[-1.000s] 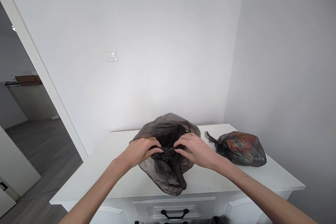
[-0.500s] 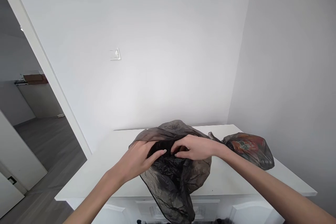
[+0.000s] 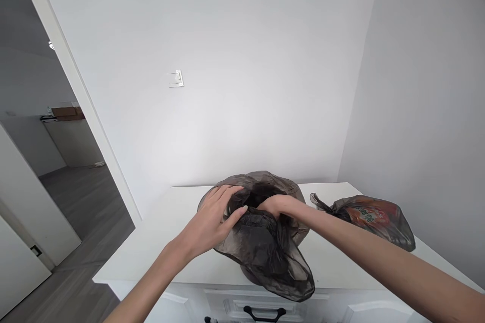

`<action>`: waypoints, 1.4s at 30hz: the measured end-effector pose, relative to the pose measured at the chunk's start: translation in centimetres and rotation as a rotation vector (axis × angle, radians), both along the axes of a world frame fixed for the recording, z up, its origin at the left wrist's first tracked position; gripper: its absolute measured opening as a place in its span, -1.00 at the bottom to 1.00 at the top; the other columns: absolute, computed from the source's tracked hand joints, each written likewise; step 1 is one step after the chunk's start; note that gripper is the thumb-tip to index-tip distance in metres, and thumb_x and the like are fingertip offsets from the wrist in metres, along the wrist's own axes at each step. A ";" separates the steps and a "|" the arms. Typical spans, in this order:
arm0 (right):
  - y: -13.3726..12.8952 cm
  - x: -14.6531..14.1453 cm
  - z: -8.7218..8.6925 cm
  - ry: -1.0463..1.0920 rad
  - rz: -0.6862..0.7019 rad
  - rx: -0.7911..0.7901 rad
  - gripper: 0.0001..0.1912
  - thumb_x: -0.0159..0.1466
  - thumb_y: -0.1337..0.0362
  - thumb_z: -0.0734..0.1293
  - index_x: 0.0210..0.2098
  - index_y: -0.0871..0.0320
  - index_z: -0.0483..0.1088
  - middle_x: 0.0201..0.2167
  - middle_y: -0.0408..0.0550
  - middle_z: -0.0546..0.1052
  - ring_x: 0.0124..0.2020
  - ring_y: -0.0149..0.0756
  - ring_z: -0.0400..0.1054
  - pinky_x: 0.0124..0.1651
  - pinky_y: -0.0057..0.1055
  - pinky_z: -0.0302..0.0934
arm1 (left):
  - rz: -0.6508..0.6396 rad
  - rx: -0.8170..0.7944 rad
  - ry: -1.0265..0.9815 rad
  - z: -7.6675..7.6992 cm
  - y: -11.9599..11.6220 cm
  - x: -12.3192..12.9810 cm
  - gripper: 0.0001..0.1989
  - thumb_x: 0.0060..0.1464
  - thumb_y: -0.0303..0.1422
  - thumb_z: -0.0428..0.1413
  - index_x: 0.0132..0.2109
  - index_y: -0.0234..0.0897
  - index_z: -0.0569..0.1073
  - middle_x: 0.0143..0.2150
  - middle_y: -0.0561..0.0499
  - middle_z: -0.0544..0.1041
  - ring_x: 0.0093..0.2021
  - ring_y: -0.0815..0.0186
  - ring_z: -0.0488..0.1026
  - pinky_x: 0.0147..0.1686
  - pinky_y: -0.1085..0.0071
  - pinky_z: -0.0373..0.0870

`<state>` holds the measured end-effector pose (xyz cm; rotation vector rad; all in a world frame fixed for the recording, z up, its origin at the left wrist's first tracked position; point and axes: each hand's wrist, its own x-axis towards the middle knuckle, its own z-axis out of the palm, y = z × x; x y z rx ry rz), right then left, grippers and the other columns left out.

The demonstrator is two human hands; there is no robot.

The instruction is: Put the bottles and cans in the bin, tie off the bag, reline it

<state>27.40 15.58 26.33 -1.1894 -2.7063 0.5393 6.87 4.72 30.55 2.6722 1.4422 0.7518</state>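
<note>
A thin black plastic bag (image 3: 261,255) stands on the white cabinet top with its mouth facing up and a loose flap hanging over the front edge. My left hand (image 3: 217,219) rests at the left side of the bag's mouth, fingers stretched and thumb apart, touching the film. My right hand (image 3: 273,206) reaches down into the bag; its fingers are hidden inside, so I cannot see what they touch. On the right lies a second, knotted black plastic bag (image 3: 379,219) with a red printed package showing through it.
The white cabinet (image 3: 159,242) has a front drawer with a black handle (image 3: 264,314). Behind it is a wall with a light switch (image 3: 176,79); another wall closes in on the right. A doorway with a grey floor (image 3: 85,207) opens at the left.
My right hand has gone from the bag's opening down inside it. The bag's front flap has swung right and up. The left hand remains at the rim, and the view has shifted slightly.
</note>
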 end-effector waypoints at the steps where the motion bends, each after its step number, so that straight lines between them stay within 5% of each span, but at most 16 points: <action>1: -0.2 0.6 0.7 -0.063 0.062 -0.023 -0.89 0.09 0.29 0.47 -0.34 0.08 0.61 -0.38 -0.08 0.65 -0.28 -0.04 0.56 -0.27 -0.29 0.40 | 0.008 -0.018 -0.011 0.0 0.1 -0.2 -0.53 0.38 -0.06 -0.02 0.33 -0.06 0.29 0.32 -0.06 0.41 0.36 0.09 0.29 0.32 0.04 0.27; 3: -1.0 2.0 2.1 -0.124 0.122 -0.028 -0.80 0.14 0.35 0.41 -0.24 0.06 0.61 -0.30 -0.08 0.67 -0.22 -0.09 0.56 -0.20 -0.30 0.39 | 0.023 -0.054 -0.028 -0.2 0.4 -0.7 -0.45 0.32 0.00 0.04 0.34 -0.07 0.27 0.33 -0.08 0.40 0.36 0.05 0.29 0.32 0.02 0.29; 6: -2.5 4.3 2.9 0.037 -0.035 0.117 -0.69 0.27 0.21 0.37 0.00 0.04 0.54 -0.07 0.00 0.64 -0.01 -0.04 0.51 -0.01 -0.20 0.38 | -0.004 -0.103 -0.062 -0.8 1.6 -1.3 -0.21 0.14 0.09 0.19 0.40 -0.04 0.19 0.41 -0.08 0.31 0.39 -0.03 0.25 0.33 0.00 0.27; 9: -3.1 6.1 2.0 0.196 -0.138 0.163 -0.22 0.17 0.00 0.49 0.31 0.02 0.29 0.31 0.10 0.37 0.30 0.11 0.26 0.24 -0.03 0.26 | -0.050 -0.189 -0.137 -1.9 3.7 -1.9 0.07 -0.06 0.10 0.33 0.48 0.01 0.04 0.49 -0.08 0.18 0.44 -0.11 0.15 0.38 -0.04 0.20; 13: -1.9 8.4 0.4 0.321 -0.047 -0.156 0.20 0.06 -0.14 0.55 0.50 -0.07 -0.11 0.47 0.08 0.12 0.42 0.09 0.08 0.37 -0.03 0.13 | -0.038 -0.544 -0.281 -3.6 6.8 -2.7 0.32 -0.18 0.08 0.41 0.53 -0.07 -0.19 0.55 -0.22 0.00 0.49 -0.17 0.02 0.39 -0.12 0.13; 16: -1.9 10.2 -1.0 0.390 -0.046 -0.463 0.20 0.16 -0.06 0.51 0.53 -0.05 -0.28 0.41 0.12 0.24 0.34 -0.01 0.22 0.31 -0.11 0.20 | -0.181 -0.838 -0.430 -5.2 7.5 -3.5 0.36 -0.19 0.10 0.40 0.53 -0.09 -0.25 0.53 -0.27 0.04 0.47 -0.14 0.10 0.36 -0.10 0.18; 19: -3.0 11.4 -3.8 0.440 -0.018 -0.622 0.17 0.22 0.11 0.48 0.52 -0.02 -0.38 0.27 0.16 0.41 0.15 -0.08 0.41 0.12 -0.19 0.36 | -0.293 -0.922 -0.506 -7.5 6.9 -4.4 0.43 -0.24 0.05 0.45 0.53 -0.06 -0.30 0.50 -0.29 0.11 0.44 -0.12 0.16 0.37 -0.09 0.17; 21: -4.0 11.4 -6.4 0.449 0.014 -0.587 0.21 0.17 0.17 0.50 0.52 -0.01 -0.38 0.27 0.17 0.41 0.11 -0.07 0.44 0.08 -0.19 0.39 | -0.278 -0.855 -0.500 -9.2 6.2 -4.6 0.44 -0.25 -0.02 0.48 0.53 -0.06 -0.31 0.50 -0.30 0.12 0.44 -0.11 0.16 0.37 -0.09 0.16; 24: -4.9 10.6 -10.2 0.474 0.004 -0.351 0.26 0.03 0.17 0.57 0.51 0.05 -0.23 0.38 0.21 0.26 0.27 0.07 0.29 0.27 -0.07 0.26 | -0.215 -0.707 -0.402 -11.5 5.3 -4.3 0.24 -0.14 -0.09 0.45 0.51 -0.05 -0.12 0.47 -0.27 0.19 0.41 -0.09 0.21 0.33 -0.07 0.24; 27: -5.3 10.3 -12.4 0.445 -0.074 -0.117 0.19 -0.01 0.25 0.56 0.48 0.06 -0.07 0.42 0.17 0.20 0.38 0.16 0.14 0.38 0.01 0.12 | -0.137 -0.586 -0.238 -13.0 4.5 -4.1 0.07 -0.10 -0.15 0.43 0.46 -0.03 0.06 0.43 -0.20 0.29 0.35 -0.10 0.30 0.29 -0.10 0.29; 30: -6.4 11.4 -11.6 0.374 -0.159 -0.002 0.17 0.07 0.31 0.50 0.50 -0.06 -0.18 0.48 0.10 0.11 0.43 0.14 0.08 0.39 0.04 0.12 | -0.040 -0.479 -0.175 -13.9 3.4 -5.1 0.05 -0.04 -0.18 0.38 0.48 -0.02 0.01 0.47 -0.18 0.23 0.39 -0.12 0.25 0.34 -0.14 0.22; 33: -9.0 12.3 -8.9 0.370 -0.252 0.150 0.03 0.26 0.23 0.40 0.51 -0.19 -0.29 0.50 -0.02 0.05 0.46 0.06 0.05 0.39 0.05 0.13 | 0.050 -0.404 -0.257 -15.0 2.2 -7.3 -0.08 0.13 -0.12 0.24 0.50 0.00 -0.03 0.52 -0.12 0.11 0.48 -0.08 0.10 0.42 -0.12 0.11; 38: -12.5 9.6 -4.6 0.375 -0.052 0.434 -0.38 0.43 0.13 0.29 0.43 -0.17 0.06 0.35 -0.01 0.33 0.40 -0.01 0.15 0.37 0.03 0.17 | 0.243 -0.309 -0.513 -19.4 2.5 -10.7 -0.27 0.25 -0.01 0.03 0.47 -0.01 0.03 0.53 -0.08 0.09 0.48 0.00 0.11 0.39 0.01 0.22; 42: -11.2 6.3 -3.8 0.306 0.090 0.503 -0.73 0.50 0.17 0.21 0.13 0.02 0.41 -0.09 0.00 0.61 -0.04 -0.14 0.48 0.17 -0.08 0.28 | 0.558 -0.233 -0.340 -24.0 4.4 -12.3 -0.32 0.28 0.07 -0.07 0.36 -0.25 0.22 0.41 -0.25 0.32 0.35 -0.08 0.34 0.21 -0.02 0.43</action>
